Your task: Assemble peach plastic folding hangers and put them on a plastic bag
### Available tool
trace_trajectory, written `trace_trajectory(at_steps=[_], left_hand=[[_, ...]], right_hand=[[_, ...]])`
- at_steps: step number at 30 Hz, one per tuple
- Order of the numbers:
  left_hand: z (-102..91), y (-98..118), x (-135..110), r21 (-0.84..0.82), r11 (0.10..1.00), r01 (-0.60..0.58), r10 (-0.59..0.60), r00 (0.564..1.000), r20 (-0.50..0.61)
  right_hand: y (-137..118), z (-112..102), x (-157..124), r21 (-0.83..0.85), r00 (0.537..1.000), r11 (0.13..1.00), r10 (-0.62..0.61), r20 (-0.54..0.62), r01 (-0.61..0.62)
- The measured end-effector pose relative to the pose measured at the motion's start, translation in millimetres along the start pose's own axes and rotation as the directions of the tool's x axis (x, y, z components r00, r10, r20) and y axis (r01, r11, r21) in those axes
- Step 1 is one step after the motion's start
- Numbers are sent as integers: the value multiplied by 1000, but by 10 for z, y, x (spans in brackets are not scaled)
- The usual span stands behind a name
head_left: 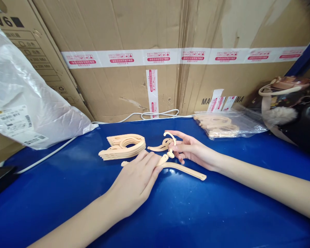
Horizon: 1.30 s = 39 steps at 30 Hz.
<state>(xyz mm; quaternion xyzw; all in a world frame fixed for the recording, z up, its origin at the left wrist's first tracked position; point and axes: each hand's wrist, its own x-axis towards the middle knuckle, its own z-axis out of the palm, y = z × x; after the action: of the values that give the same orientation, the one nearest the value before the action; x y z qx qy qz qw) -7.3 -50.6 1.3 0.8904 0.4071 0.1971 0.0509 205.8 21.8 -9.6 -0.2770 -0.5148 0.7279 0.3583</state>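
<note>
My right hand (192,148) pinches a beige plastic hanger hook (174,138) between thumb and fingers, its round base pointing down. Behind that hook lies a curved beige piece with slots (158,148), partly covered by my right fingers. Closed over a long beige hanger arm (186,169), my left hand (135,181) rests low at the blue table. A rounded arm end (163,159) pokes out by its thumb, close to the hook's base. My left fingers hide the middle of these parts. Just beyond them sits a stack of folded beige hangers (124,148).
A clear bag of beige parts (222,125) lies at the back right, beside a dark bag (303,117) with a pompom. To the left are a white parcel (38,93) and a black object (1,181). A white cable (134,115) runs before a large carton (119,86).
</note>
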Motion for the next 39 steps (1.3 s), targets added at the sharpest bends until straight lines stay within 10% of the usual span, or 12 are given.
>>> trace_trajectory(at_steps=[16, 39], left_hand=[[32, -19, 25, 32, 996, -81, 82, 996, -45], [141, -29, -17, 374, 922, -100, 131, 990, -59]], right_hand=[[-8, -27, -4, 8, 998, 1000, 13, 63, -13], [-16, 96, -89, -490, 974, 845, -224, 39, 214]])
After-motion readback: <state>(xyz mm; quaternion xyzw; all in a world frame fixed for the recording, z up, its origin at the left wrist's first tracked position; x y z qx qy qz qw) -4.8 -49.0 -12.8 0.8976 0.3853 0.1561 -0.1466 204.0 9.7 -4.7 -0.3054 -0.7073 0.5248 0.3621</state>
